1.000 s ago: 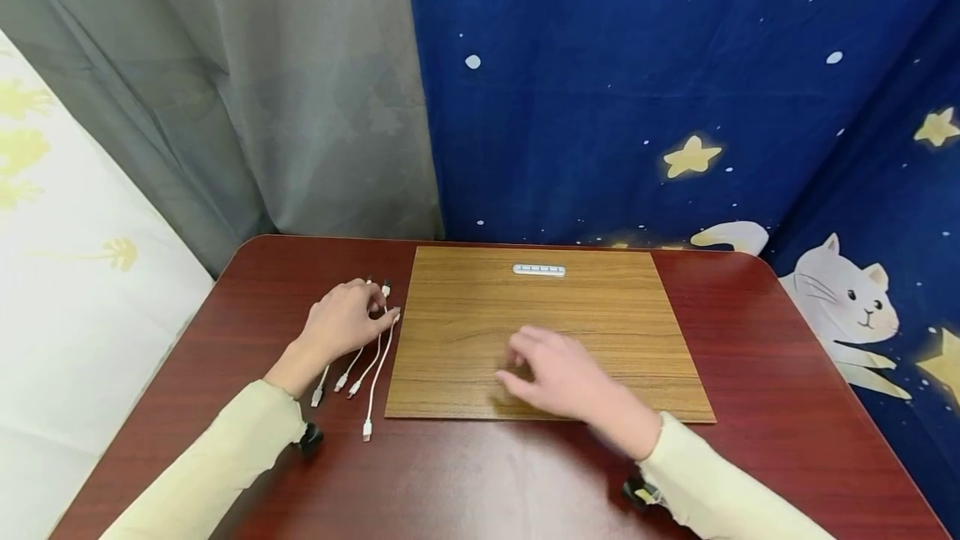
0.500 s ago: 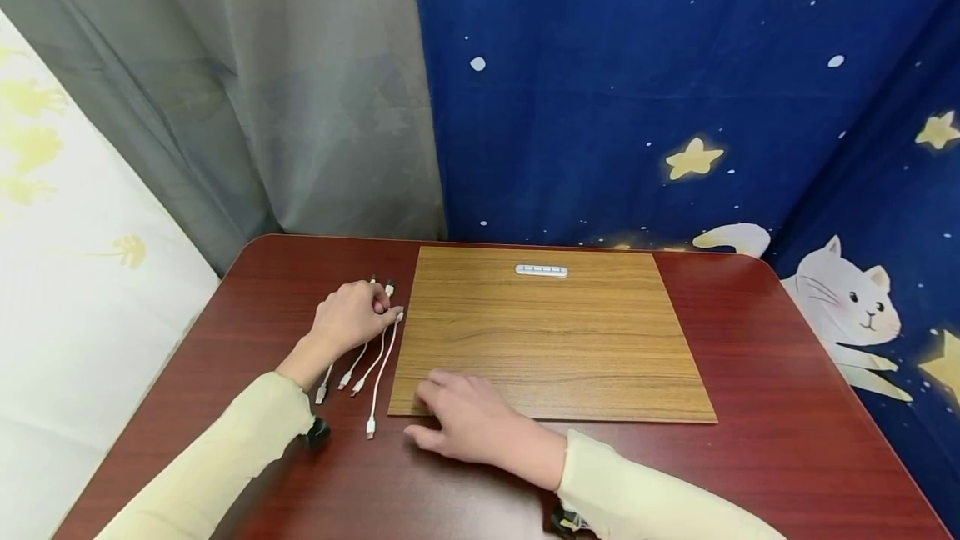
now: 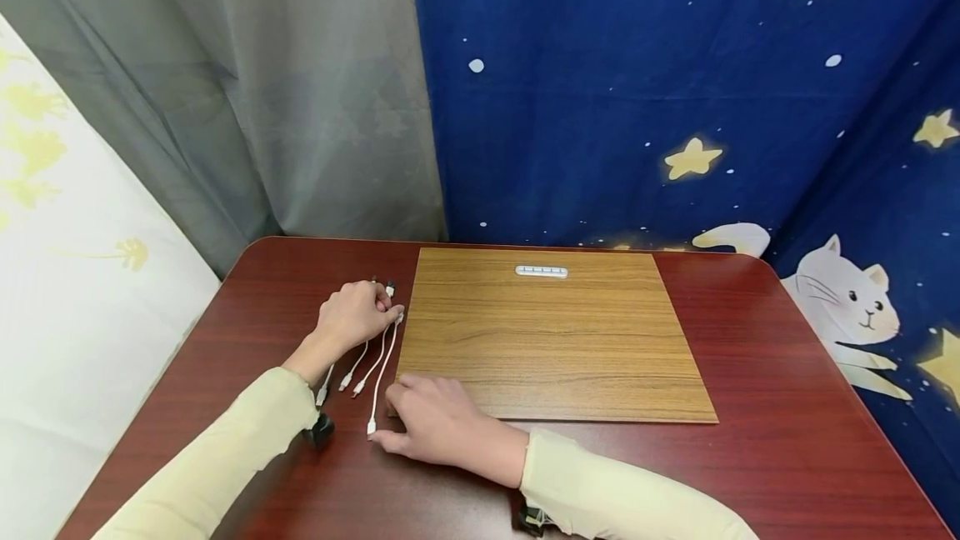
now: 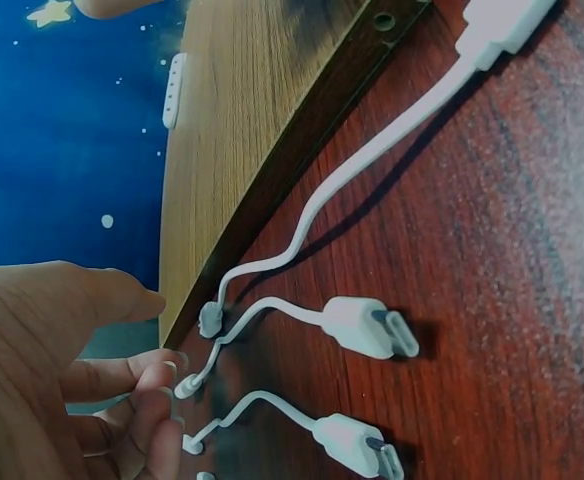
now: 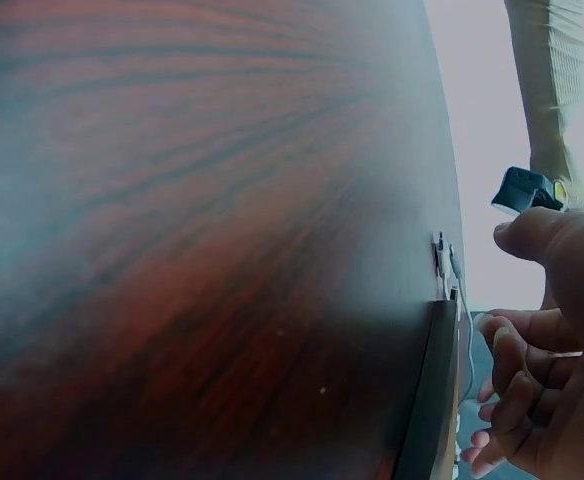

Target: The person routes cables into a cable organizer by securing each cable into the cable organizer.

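White cables [image 4: 360,327] lay side by side.
The right hand [image 3: 435,422], thumb and fingers parted, was just beside one near plug [image 3: 372,425] (touch was hard to judge); beyond, the left hand [image 3: 349,315], thumb clear of loosely curled fingers, hung by the far ends; right of it lay a wooden board [image 3: 555,340].

The board's [image 3: 555,340] middle looks passable; cables [image 4: 357,328] crowd its left.

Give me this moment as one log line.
left grip over white cables | right grip at near left corner of board, by cable plug, contact unclear | white strip on board's far side
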`<state>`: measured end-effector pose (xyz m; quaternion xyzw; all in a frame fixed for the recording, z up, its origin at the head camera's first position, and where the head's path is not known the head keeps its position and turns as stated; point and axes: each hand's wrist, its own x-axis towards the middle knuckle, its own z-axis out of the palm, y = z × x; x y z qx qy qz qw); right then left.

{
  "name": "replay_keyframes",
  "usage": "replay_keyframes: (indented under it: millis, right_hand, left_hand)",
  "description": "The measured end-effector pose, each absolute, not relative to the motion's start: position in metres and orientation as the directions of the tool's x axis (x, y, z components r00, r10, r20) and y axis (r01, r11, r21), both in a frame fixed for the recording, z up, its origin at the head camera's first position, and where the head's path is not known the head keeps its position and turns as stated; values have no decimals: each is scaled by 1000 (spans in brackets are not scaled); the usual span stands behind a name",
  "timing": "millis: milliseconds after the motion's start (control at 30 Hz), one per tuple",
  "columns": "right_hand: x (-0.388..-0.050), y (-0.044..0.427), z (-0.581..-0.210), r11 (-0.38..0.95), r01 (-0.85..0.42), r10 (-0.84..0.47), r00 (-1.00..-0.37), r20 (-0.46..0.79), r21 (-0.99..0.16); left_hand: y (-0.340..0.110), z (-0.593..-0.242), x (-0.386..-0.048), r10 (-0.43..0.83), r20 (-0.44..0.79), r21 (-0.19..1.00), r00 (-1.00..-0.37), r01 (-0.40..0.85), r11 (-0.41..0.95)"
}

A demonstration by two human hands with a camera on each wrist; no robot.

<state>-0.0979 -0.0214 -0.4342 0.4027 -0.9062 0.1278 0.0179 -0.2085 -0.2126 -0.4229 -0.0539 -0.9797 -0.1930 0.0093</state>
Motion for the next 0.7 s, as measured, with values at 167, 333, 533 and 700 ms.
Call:
replay_keyframes:
  millis: [167,333,533,700]
  right_hand:
    - [-98,-30,-435,653,-742,-734,-669,118,-150]
    - [-96,-39,-436,664,-744,-736,-668,109,-77]
    - [-95,-47,-438,660,-750,-745,-661,93,-47]
    - [-95,-50,-441,665,-746,-742,-665,84,-37]
  left_hand:
    - [-212,-422,-210,91,22,373,-996,93,923]
    - [-207,-424,-210,74,14,369,-997,73,926]
    - [-204,-430,-209,78,1,376,-997,72,924]
    - [-203,-431,-208,78,17,370,-997,79,926]
